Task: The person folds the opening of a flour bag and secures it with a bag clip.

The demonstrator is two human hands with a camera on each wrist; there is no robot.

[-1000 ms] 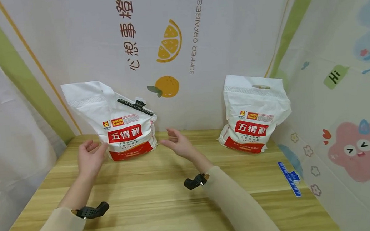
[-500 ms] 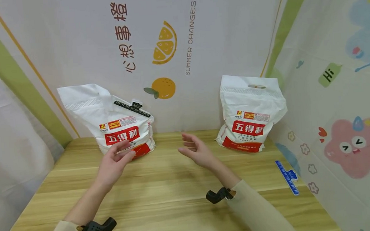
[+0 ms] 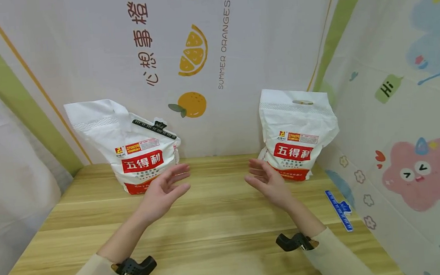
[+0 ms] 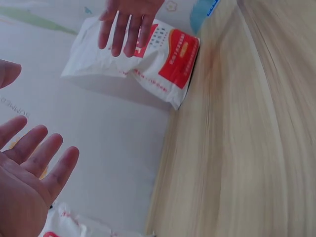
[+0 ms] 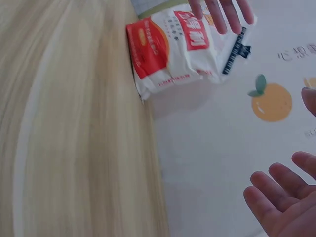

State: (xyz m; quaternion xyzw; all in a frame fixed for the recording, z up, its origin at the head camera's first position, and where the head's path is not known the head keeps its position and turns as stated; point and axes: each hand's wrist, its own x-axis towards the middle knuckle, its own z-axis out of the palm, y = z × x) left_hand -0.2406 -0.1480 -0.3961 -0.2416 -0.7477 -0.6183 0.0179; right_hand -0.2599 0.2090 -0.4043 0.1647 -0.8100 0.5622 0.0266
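Note:
Two white-and-red flour bags stand at the back of the table. On the left flour bag, one upper corner is folded down under a black clip. The right flour bag stands upright with its handle slot showing and no clip on it. My left hand is in front of the left bag's lower right, fingers extended and apart from the thumb, holding nothing. My right hand hovers before the right bag's lower left, fingers extended and nothing in them. Both wrist views show bare palms.
A blue clip lies on the wooden table near its right edge. A printed cloth hangs behind the bags, with more curtain on both sides.
Both hands have moved rightward, the left from beside the left bag to its front right, the right from near that bag to the right bag. The bags stay where they stood.

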